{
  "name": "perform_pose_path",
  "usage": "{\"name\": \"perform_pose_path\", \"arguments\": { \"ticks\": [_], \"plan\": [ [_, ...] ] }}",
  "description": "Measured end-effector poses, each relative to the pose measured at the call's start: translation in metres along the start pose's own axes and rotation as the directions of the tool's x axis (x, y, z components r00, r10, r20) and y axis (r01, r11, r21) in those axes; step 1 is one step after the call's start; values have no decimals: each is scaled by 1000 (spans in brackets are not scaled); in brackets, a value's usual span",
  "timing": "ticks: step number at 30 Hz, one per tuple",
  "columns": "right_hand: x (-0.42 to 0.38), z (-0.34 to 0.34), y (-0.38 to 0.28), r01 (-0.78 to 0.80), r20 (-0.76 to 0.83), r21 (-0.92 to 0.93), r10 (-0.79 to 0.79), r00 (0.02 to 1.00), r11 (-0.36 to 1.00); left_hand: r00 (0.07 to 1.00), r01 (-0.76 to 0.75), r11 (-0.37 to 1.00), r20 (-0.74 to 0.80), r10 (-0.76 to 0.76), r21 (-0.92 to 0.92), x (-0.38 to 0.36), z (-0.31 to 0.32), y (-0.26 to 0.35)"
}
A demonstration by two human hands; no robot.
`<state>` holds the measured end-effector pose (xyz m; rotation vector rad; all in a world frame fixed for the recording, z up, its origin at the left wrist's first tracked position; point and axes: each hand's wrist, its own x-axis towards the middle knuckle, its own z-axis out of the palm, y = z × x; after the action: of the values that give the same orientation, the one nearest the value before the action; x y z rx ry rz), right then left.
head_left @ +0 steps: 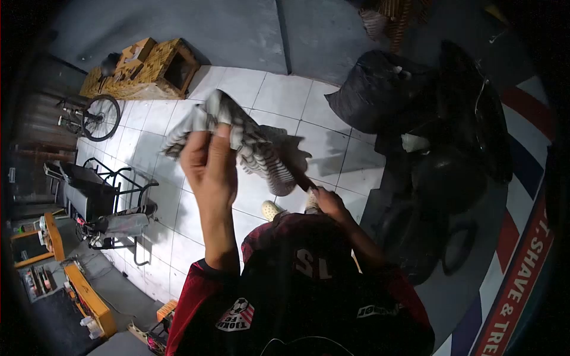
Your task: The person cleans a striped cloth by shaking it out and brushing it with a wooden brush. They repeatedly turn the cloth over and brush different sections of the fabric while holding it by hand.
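My left hand (209, 159) is raised in front of me, thumb and fingers pinched on a grey-and-white striped cloth (266, 161). The cloth is bunched at the pinch and hangs in folds to the right, slightly blurred. Lower down, my right hand (330, 202) is closed around the end of a dark, narrow, stick-like piece (301, 178) that runs up to the cloth's lower folds. I cannot tell whether this piece is joined to the cloth. Beneath my hands, a light-coloured clog (271, 210) shows on my foot.
White tiles (285, 89) cover the floor. At right stand black bags (377, 89) and a dark chair-like shape (457, 178). A black barber chair (89, 187) and a bicycle (100, 118) are at left. Against the wall is a patterned bench (157, 74) with a cardboard box (136, 52).
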<state>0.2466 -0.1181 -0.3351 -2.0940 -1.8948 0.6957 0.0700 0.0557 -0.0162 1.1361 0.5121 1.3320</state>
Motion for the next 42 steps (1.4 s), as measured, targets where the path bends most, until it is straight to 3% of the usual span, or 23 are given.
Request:
{"name": "perform_pose_path", "arguments": {
  "ticks": [1, 3, 5, 8, 9, 11, 12, 13, 16, 17, 18, 21, 23, 24, 26, 27, 31, 33, 34, 36, 38, 40, 42],
  "plan": [
    [-19, -3, 7, -197, 149, 170, 172, 974, 966, 999, -44, 995, 8, 44, -95, 2, -6, 4],
    [-44, 54, 68, -318, 403, 90, 257, 878, 944, 998, -29, 996, -60, 24, -81, 2, -10, 12],
    [-47, 62, 83, -283, 378, -14, 267, 887, 959, 995, -13, 998, -104, 7, -58, 3, -8, 19],
    [-43, 33, 70, -77, -135, -12, 75, 988, 997, 988, 117, 992, -110, -111, 54, -3, -7, 9],
    [-30, 4, 46, -2, -306, -214, -65, 950, 977, 982, 176, 980, -90, -167, 94, -8, -10, 5],
    [-4, -80, -21, 39, -241, 629, 147, 959, 776, 980, 197, 937, -28, -197, 289, -16, -15, -5],
    [5, -131, -66, -44, -96, 893, 285, 954, 448, 988, 155, 927, -33, -153, 341, -18, -5, -6],
    [10, -152, -95, 119, -245, 900, 260, 934, 420, 986, 164, 946, -32, -162, 281, -20, -3, -9],
    [15, -182, -135, 501, -674, 459, -80, 735, 734, 992, 127, 905, -31, -125, 407, -27, 6, -12],
    [22, -171, -134, 509, -798, 21, -293, 527, 860, 994, 110, 903, -23, -111, 416, -28, 8, -13],
    [12, -159, -131, 273, -323, 820, 13, 946, 503, 995, 92, 900, -16, -94, 426, -28, 10, -13],
    [20, -93, -92, 360, -544, 286, -159, 824, 888, 996, 77, 977, -56, -67, 196, -24, 5, -9],
    [17, 7, -11, -22, 36, 14, 22, 999, 1000, 986, 33, 970, -151, -70, -240, -22, 4, -3],
    [-7, 49, 40, 169, -61, 71, -165, 984, 983, 986, 54, 971, -141, -89, -234, -18, -8, 2],
    [-41, 51, 65, 25, 87, 90, -33, 996, 996, 993, -6, 969, -113, -23, -248, -13, -15, 9],
    [-49, 29, 58, -292, 314, -14, 282, 907, 956, 994, -22, 974, -109, -3, -227, -12, -21, 10],
    [-44, -2, 57, -490, 290, 175, 431, 855, 854, 971, 137, 959, -157, -179, -246, -12, -24, 9],
    [-17, -31, 27, -388, 38, 234, 391, 920, 891, 908, 260, 904, -234, -349, -338, -11, -21, 0],
    [-1, -30, 21, -121, -362, 377, 266, 893, 918, 910, 288, 877, -178, -376, -384, -11, -22, -5],
    [14, -135, -72, -222, 50, 912, 442, 896, 347, 880, 333, 873, -214, -423, -357, -12, -11, -8],
    [11, -174, -123, -25, -11, 994, 318, 948, 109, 815, 402, 903, -391, -428, -150, -12, 1, -16],
    [21, -161, -138, 413, -561, 554, -42, 827, 723, 899, 330, 943, -293, -327, -42, -15, 26, -11],
    [15, -142, -136, 395, -447, 597, -119, 887, 699, 951, 210, 976, -219, -219, -62, -13, 34, -11]
  ]
}}
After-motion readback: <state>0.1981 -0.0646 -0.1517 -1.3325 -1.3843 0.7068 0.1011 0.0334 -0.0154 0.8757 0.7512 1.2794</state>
